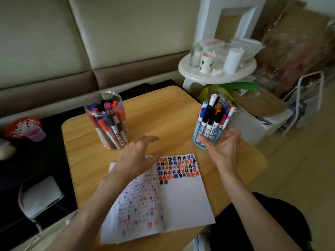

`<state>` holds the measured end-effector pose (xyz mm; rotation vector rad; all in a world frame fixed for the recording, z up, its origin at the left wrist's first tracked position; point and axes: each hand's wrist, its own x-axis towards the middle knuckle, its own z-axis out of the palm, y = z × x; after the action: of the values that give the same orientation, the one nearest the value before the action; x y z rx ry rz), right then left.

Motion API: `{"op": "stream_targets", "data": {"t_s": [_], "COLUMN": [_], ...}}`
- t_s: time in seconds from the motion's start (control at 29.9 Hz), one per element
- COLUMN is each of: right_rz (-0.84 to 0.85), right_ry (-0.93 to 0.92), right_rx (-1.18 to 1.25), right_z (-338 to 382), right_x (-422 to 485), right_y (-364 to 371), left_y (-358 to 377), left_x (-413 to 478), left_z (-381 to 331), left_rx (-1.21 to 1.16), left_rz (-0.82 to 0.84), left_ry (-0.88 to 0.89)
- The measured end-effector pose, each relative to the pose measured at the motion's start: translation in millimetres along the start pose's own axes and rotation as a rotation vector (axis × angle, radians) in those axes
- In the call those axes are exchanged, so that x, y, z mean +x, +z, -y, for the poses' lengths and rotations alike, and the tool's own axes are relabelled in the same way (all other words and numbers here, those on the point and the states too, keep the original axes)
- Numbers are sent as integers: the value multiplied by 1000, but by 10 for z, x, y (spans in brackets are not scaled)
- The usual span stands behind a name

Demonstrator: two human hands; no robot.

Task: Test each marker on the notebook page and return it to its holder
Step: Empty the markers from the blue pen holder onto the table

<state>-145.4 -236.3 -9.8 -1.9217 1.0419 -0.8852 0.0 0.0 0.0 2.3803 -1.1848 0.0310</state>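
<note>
1. The notebook [181,200] lies open on the wooden table [163,109]. The top of its right page is full of little colored marks [177,167].
2. The left hand [137,156] floats over the top of the left page. Its fingers are spread wide and it holds nothing.
3. The right hand [223,147] is by the blue holder [198,127], with loose, open fingers. It has no marker. It may be touching the holder, but the picture is too blurry there to be sure.
4. The markers [211,115] stand close together in the blue holder on the right. More stand in the clear jar [108,122] on the left.
5. The next job looks like picking a marker. It is best to pinch just one near its top and pull it straight up, so the others do not tip out.
6. The left hand can press the page flat, then the test mark goes on the white part under the last row.
</note>
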Motion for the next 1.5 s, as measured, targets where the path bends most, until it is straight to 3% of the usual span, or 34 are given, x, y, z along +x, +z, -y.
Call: {"op": "stream_targets", "data": {"t_s": [0.17, 0.43, 0.7, 0.9, 1.04, 1.14, 1.2, 1.3, 1.37, 1.44, 1.5], "right_rz": [160, 177, 458, 385, 403, 487, 584, 725, 826, 943, 958], "right_ry": [52, 64, -272, -567, -681, -700, -624, -286, -101, -37, -43], "right_rx": [309, 305, 197, -119, -289, -260, -105, 192, 262, 305, 325], "right_z": [-55, 1, 358, 412, 417, 398, 385, 379, 329, 255, 197], "right_x": [181, 274, -47, -100, -6, 62, 121, 222, 301, 355, 380], "right_y": [181, 384, 438, 549, 617, 622, 547, 373, 324, 328, 331], "left_y": [-24, -73, -33, -82, -91, -66, -53, -37, -15, 16, 36], "left_x": [55, 116, 221, 290, 317, 355, 368, 382, 386, 385, 385], "left_z": [-8, -68, -378, -306, -262, -173, -114, -39, -25, -23, -27], "left_rx": [-237, -509, -864, -892, -929, -906, -917, -937, -955, -962, -981], "left_rz": [26, 31, -105, -267, -241, -235, -224, -207, -197, -186, -176], "left_ry": [7, -6, -94, -175, -200, -228, -252, -275, -290, -314, -333]}}
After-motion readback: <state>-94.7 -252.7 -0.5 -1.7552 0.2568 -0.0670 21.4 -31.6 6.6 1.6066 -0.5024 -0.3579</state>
